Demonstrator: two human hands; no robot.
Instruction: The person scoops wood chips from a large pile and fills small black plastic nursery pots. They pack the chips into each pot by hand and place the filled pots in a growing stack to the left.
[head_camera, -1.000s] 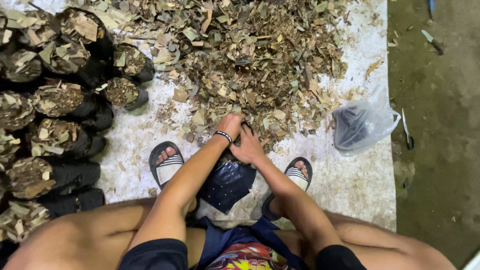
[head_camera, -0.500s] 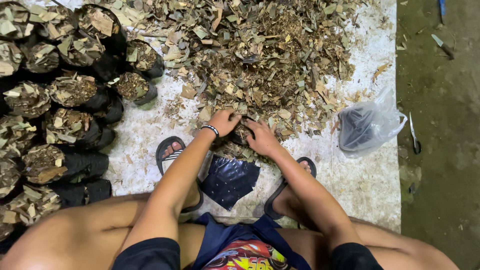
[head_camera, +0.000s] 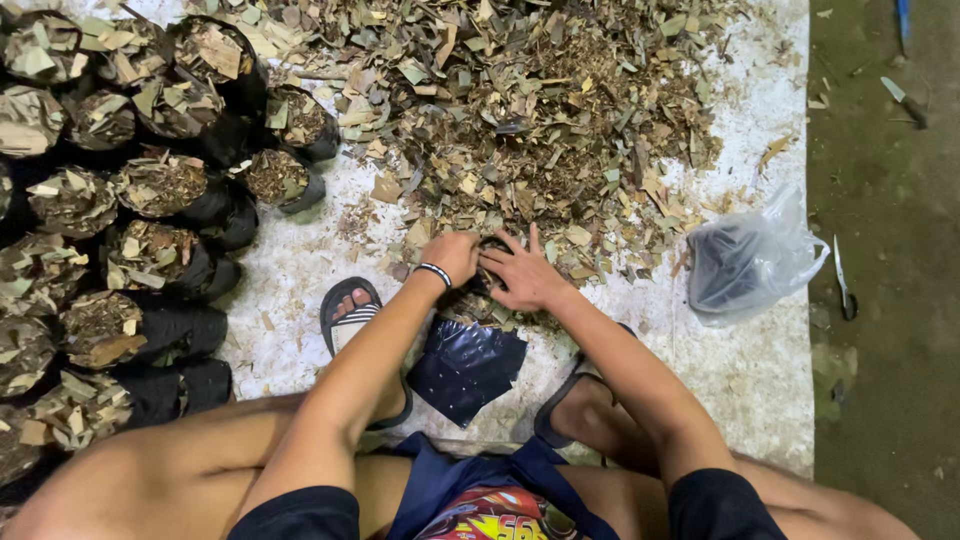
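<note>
Approx. 15 filled grow bags (head_camera: 150, 185) stacked at left. My left hand (head_camera: 452, 255) curled, right hand (head_camera: 527, 275) spread, both scooping leaf mulch pile (head_camera: 540, 110) into empty black bag (head_camera: 465, 365); lots left.

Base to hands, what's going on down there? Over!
Left hand cupped, right hand spread, both on the dry leaf pile. Empty black bag open just below them. Nothing in the way.

1. A flat black plastic bag (head_camera: 466, 365) is lying between the feet, its mouth under the two hands.
2. Many filled black bags (head_camera: 160, 260) are standing in rows at the left, with leaf pieces showing on top.
3. A clear plastic bag (head_camera: 752, 262) holding something dark is lying at the right.
</note>
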